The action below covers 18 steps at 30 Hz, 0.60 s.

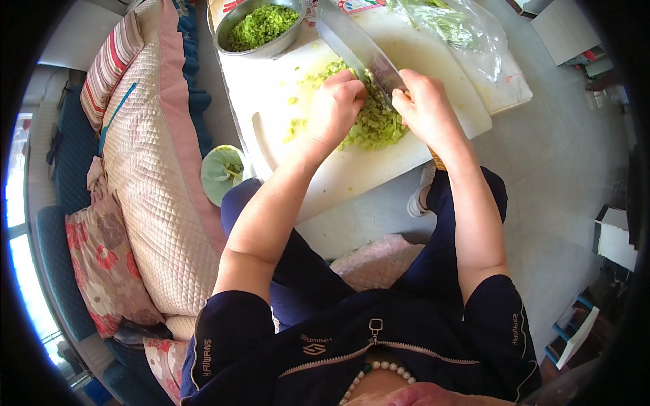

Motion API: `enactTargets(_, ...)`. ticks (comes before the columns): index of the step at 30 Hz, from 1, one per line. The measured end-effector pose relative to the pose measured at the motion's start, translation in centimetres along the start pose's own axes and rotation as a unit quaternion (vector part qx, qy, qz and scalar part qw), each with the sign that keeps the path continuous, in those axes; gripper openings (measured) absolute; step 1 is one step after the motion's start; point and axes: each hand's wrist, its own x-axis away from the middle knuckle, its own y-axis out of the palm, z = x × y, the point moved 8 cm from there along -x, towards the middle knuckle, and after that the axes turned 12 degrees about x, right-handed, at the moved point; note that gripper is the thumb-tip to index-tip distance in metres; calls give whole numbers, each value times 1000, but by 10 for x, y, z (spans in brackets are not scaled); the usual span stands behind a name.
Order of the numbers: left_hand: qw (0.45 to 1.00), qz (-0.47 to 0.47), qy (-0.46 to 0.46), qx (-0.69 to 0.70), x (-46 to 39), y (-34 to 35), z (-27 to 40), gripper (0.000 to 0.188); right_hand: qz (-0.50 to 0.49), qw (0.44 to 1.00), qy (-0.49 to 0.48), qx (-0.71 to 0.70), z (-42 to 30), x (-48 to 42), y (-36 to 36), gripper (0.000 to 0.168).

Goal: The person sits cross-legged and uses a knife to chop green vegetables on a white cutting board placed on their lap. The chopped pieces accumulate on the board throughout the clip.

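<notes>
My right hand (426, 104) grips the handle of a wide-bladed kitchen cleaver (358, 43). The blade slants up and left across a white cutting board (447, 86). Beside the blade, on its left, my left hand (339, 107) is curled with its fingers bent towards the steel; whether they pinch anything is hidden. Chopped pale-green vegetable (378, 129) lies heaped below and between my hands. Loose bits (294, 127) are scattered to the left. At the board's far left stands a metal bowl (277, 49) of finely chopped greens (264, 25).
A clear plastic bag (472, 38) with green stalks rests at the far right of the work surface. On the floor by my left knee is a light-green bin (210, 177) with scraps in it. A sofa with a quilted cover (147, 203) runs along the left.
</notes>
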Motion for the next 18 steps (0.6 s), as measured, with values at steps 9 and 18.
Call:
enactTargets(9,1000,2,-3,11,3,2,-4,3,-4,1000,-11,-24,0,1,10,11)
enactTargets(18,999,-8,-17,32,3,2,-6,4,9,999,-32,-1,-6,1,12,10)
